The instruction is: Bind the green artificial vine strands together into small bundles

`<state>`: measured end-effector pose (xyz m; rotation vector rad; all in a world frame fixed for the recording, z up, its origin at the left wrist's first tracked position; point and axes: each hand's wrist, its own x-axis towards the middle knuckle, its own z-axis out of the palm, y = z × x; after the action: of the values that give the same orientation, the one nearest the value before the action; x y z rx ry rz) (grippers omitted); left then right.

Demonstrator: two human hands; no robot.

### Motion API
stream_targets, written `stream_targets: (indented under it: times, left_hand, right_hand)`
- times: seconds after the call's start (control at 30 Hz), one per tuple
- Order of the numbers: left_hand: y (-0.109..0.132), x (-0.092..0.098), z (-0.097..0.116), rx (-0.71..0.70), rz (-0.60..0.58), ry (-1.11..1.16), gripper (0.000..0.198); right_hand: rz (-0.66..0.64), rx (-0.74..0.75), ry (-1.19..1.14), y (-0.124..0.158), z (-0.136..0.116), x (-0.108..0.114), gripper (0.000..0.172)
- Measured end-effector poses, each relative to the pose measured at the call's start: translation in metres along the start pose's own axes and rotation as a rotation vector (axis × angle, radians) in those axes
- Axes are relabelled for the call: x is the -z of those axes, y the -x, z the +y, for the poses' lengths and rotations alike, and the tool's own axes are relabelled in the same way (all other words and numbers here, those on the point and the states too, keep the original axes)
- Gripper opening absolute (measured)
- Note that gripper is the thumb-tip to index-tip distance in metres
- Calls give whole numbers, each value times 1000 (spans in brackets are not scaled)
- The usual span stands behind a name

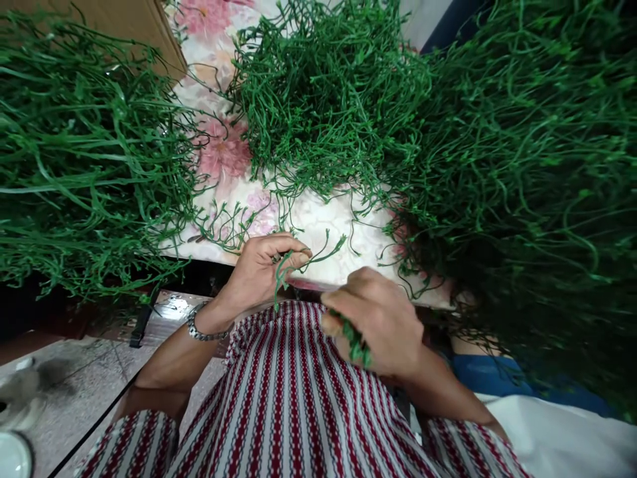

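Observation:
My left hand (261,265) pinches a thin green plastic stem (318,253) between thumb and fingers, just above my lap. The stem's forked tip reaches out over the table edge. A metal bracelet (202,328) is on that wrist. My right hand (378,318) is closed around a small bundle of green stems (355,342), whose ends poke out below the fist. Both hands hover close together over my red-and-white striped garment (293,398).
Large heaps of green plastic stems (328,86) lie on a floral-cloth table (318,222), with more at left (79,159) and right (527,166). A cardboard box (124,23) stands at the back left. Grey floor (70,392) shows at lower left, blue fabric (497,375) at right.

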<state>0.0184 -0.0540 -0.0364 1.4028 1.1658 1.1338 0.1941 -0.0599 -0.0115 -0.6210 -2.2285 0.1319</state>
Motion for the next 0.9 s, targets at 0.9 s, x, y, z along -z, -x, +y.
stream_targets:
  times: [0.9]
  left_hand:
    - [6, 1, -4, 166, 69, 316, 14]
  right_hand:
    - [19, -408, -307, 14, 18, -47, 24]
